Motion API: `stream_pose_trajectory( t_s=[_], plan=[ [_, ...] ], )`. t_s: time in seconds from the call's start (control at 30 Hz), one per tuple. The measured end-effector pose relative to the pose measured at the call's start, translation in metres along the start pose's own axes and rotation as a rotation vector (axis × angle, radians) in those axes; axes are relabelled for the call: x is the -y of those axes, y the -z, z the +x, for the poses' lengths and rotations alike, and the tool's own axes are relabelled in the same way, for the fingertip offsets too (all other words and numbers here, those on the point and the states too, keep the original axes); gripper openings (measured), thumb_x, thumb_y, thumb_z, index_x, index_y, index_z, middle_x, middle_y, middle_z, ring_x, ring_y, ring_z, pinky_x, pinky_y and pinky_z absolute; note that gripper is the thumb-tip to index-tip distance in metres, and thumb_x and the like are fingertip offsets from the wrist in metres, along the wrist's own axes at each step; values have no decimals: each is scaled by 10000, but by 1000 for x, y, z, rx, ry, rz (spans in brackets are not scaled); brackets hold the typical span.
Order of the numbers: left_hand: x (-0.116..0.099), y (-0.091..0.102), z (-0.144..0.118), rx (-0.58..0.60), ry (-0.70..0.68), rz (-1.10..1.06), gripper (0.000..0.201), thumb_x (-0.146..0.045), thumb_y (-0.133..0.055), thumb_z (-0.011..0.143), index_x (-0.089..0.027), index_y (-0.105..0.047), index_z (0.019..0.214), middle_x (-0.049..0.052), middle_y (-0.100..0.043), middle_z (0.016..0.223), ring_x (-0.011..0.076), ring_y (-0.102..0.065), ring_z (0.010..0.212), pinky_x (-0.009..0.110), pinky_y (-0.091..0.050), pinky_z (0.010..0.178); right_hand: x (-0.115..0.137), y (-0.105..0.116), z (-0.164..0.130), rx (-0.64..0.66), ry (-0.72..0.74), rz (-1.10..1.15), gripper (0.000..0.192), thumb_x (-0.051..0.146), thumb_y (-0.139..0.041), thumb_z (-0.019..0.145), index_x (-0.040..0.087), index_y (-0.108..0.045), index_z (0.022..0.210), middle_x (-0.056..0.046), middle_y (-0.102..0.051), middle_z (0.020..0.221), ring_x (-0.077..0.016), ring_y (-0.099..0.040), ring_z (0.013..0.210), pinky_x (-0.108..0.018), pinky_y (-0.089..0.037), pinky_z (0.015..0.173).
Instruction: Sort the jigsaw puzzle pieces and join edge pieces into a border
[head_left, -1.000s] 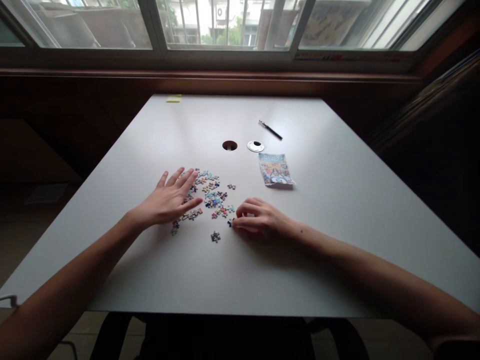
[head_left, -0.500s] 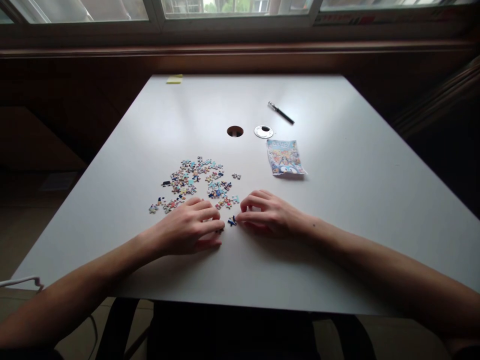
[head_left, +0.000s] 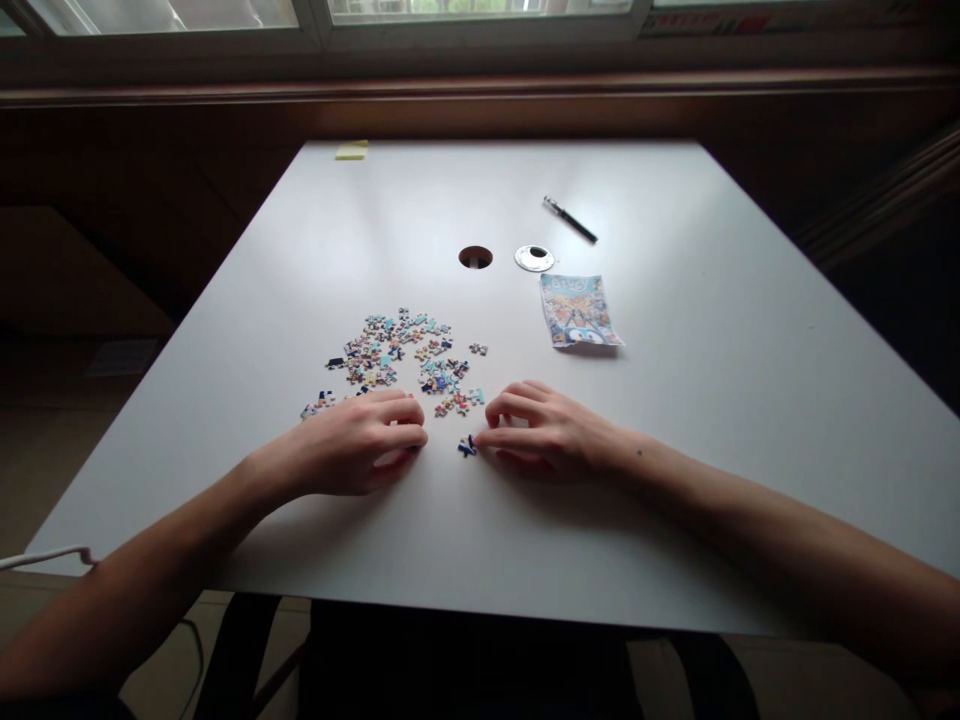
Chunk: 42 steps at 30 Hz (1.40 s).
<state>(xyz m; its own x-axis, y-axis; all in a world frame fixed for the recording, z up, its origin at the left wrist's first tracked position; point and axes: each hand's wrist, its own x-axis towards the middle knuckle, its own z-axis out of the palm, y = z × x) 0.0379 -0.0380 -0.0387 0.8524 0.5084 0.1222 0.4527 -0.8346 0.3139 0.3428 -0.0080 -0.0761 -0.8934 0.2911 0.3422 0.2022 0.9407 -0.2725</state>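
My right hand [head_left: 544,432] rests on the white table with its fingers curled, thumb and index fingertip at the edge of a dark blue puzzle piece [head_left: 466,447]. To the left, my left hand [head_left: 375,440] is closed, its fingertips pinched together. The small puzzle piece that lay at those fingertips is out of sight, seemingly within the pinch. Just beyond my left hand spreads a heap of loose, colourful puzzle pieces [head_left: 371,358], partly covered by that hand. A small cluster of puzzle pieces [head_left: 455,403] lies between the two hands, a little farther off.
A creased picture sheet [head_left: 577,310] lies beyond my right hand. Behind it are a black pen [head_left: 571,220], a round metal cover [head_left: 534,258] and a cable hole [head_left: 475,258]. A yellow sticky note [head_left: 352,150] is at the far edge; a white cable [head_left: 52,556] crosses the near left corner.
My left hand has drawn back to the left, away from the blue piece, and the small piece at its fingertips no longer shows. The right hand stays at the blue piece. The view shifted slightly.
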Motion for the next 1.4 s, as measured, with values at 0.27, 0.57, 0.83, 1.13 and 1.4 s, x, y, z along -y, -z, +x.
stream_pose_trajectory(
  t_s=[0.27, 0.57, 0.83, 1.13, 1.4],
  plan=[
    [-14, -13, 8, 15, -161, 4, 365, -117, -544, 914, -167, -584, 1273, 121, -644, 1119, 225, -608, 1016, 365, -533, 894, 1, 3, 3, -101, -37, -22, 262, 211, -567, 910, 225, -646, 1160, -76, -658, 979, -188, -553, 863, -360, -468, 801],
    [8, 7, -5, 8, -70, -45, 140, -138, -581, 922, -206, -686, 985, 76, -671, 998, 184, -635, 935, 325, -527, 879, -3, 0, 1, -119, -162, 23, 276, 113, -528, 874, 185, -589, 1133, -92, -681, 1227, -240, -545, 1147, -407, -475, 970],
    [9, 6, -7, 11, -50, -144, 145, -121, -562, 945, -184, -692, 967, 86, -695, 1023, 189, -657, 967, 318, -525, 897, 2, 0, 0, -115, -32, 34, 194, 116, -527, 904, 193, -602, 1065, -70, -727, 1096, -208, -580, 983, -377, -476, 867],
    [6, -7, -4, -75, -97, -170, 184, -100, -562, 941, -174, -680, 1061, 94, -717, 1116, 189, -671, 1004, 312, -547, 931, 18, 1, 3, 174, 115, 108, 400, 172, -439, 958, 130, -518, 1348, -154, -595, 1388, -250, -482, 1300, -434, -424, 1032],
    [4, -7, -1, -56, -94, -161, 158, -117, -602, 925, -199, -701, 1016, 94, -706, 1081, 184, -669, 965, 303, -544, 891, 14, 5, 3, 18, 47, -2, 304, 188, -512, 929, 159, -597, 1219, -96, -688, 1235, -241, -567, 1129, -400, -448, 961]
  ],
)
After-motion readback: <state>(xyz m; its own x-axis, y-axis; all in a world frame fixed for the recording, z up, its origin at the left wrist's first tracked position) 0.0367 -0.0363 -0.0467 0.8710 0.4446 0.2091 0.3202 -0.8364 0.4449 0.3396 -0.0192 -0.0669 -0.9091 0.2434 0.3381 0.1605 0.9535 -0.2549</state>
